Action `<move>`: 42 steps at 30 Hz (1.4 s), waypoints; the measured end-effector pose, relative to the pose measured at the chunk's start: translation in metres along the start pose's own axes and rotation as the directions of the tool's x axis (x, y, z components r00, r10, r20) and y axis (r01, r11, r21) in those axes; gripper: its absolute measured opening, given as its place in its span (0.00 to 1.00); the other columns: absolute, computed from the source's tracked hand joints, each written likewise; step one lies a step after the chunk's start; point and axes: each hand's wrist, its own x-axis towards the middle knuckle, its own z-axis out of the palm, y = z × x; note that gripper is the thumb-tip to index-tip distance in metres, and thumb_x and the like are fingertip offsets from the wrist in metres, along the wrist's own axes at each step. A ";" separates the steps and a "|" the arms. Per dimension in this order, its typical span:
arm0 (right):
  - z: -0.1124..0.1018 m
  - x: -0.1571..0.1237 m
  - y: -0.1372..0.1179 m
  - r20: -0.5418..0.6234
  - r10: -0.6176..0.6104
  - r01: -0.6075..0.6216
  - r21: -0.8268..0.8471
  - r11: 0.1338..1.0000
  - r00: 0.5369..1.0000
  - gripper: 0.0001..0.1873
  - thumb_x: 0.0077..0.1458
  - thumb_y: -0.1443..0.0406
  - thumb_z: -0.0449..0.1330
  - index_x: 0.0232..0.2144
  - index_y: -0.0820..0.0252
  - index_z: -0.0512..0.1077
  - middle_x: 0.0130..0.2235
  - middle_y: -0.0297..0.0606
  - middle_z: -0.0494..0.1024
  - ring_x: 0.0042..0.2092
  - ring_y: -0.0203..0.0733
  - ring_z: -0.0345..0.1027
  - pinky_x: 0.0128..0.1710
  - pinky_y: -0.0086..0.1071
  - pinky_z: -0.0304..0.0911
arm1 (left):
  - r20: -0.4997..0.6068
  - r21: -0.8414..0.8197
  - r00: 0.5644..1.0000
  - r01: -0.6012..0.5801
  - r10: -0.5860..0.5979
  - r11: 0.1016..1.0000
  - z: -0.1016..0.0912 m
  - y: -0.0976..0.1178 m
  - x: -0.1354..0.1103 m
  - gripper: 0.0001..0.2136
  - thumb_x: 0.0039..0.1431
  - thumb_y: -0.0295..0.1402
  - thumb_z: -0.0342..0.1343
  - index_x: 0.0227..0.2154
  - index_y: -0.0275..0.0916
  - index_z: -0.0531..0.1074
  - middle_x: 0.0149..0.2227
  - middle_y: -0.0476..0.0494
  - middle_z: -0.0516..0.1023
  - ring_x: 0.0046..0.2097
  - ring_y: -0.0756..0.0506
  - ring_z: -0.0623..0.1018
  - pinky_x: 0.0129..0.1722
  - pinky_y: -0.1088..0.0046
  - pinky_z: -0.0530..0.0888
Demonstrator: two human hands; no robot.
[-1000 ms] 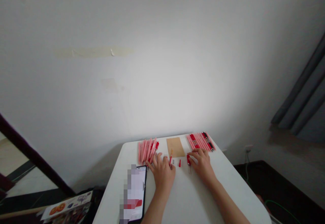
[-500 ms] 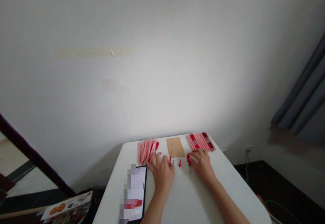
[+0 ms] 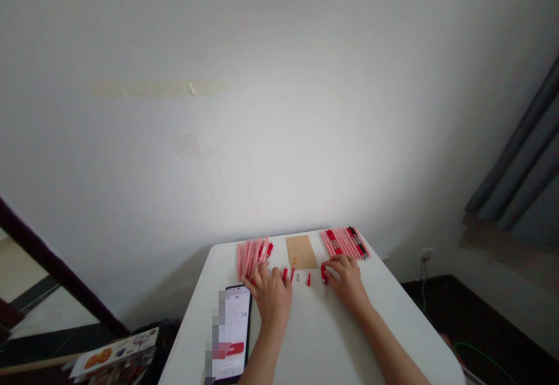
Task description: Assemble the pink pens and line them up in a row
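Note:
My left hand lies low over the table with its fingers spread, at the lower ends of a bundle of pink pens. Just right of its fingertips are a short red pen part, a thin red-tipped refill, a small metal spring and a red cone-shaped piece. My right hand has its thumb and forefinger closed at a red pen part; a thin clear piece shows below it. Its other fingers are bent and partly hide one another.
A brown paper rectangle lies at the back middle. Rows of pink pens, some with red or black grips, are at the back right. A phone lies on the white table by my left forearm. The wall borders the back edge.
My left hand has shifted left toward the pink pens, uncovering the short red part and the refill on the table. My right hand has stayed in place.

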 end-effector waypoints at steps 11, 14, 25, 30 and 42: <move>0.002 0.000 0.003 -0.028 -0.007 0.008 0.031 0.999 1.000 0.12 0.56 0.64 0.55 0.40 0.52 0.77 0.43 0.41 0.74 0.48 0.49 0.61 0.48 0.44 0.59 | -0.035 -0.086 0.999 -0.040 0.037 0.995 -0.001 0.000 0.002 0.08 0.56 0.36 0.52 0.31 0.42 0.76 0.50 0.42 0.70 0.57 0.37 0.61 0.59 0.38 0.47; 0.003 0.000 0.002 -0.039 -0.038 0.040 0.060 0.997 0.999 0.12 0.57 0.64 0.55 0.40 0.52 0.77 0.42 0.41 0.74 0.47 0.48 0.61 0.48 0.43 0.59 | -0.045 -0.199 0.995 -0.100 0.092 0.975 -0.003 0.003 0.002 0.07 0.56 0.36 0.53 0.32 0.45 0.76 0.49 0.43 0.71 0.57 0.38 0.63 0.59 0.41 0.50; -0.006 0.001 -0.017 0.030 -0.165 0.158 0.164 0.974 0.986 0.12 0.59 0.58 0.55 0.42 0.49 0.75 0.42 0.41 0.73 0.48 0.48 0.62 0.49 0.44 0.61 | -0.015 -0.377 0.959 -0.269 0.284 0.886 -0.007 0.010 -0.002 0.05 0.53 0.35 0.57 0.32 0.49 0.77 0.51 0.47 0.71 0.59 0.39 0.62 0.62 0.45 0.50; -0.004 0.001 -0.018 0.054 -0.173 0.163 0.157 0.974 0.983 0.09 0.58 0.59 0.56 0.36 0.49 0.77 0.42 0.40 0.73 0.48 0.48 0.61 0.50 0.45 0.60 | -0.030 -0.412 0.949 -0.297 0.313 0.862 -0.007 0.011 -0.001 0.05 0.54 0.35 0.57 0.33 0.50 0.77 0.51 0.48 0.70 0.58 0.40 0.62 0.62 0.45 0.52; -0.001 0.002 -0.012 0.050 -0.152 0.136 0.230 0.964 0.987 0.12 0.60 0.60 0.53 0.31 0.54 0.75 0.41 0.41 0.74 0.47 0.46 0.63 0.48 0.43 0.60 | -0.010 -0.391 0.954 -0.281 0.301 0.876 -0.001 0.008 0.000 0.07 0.56 0.37 0.55 0.35 0.52 0.77 0.51 0.49 0.71 0.58 0.40 0.62 0.62 0.46 0.51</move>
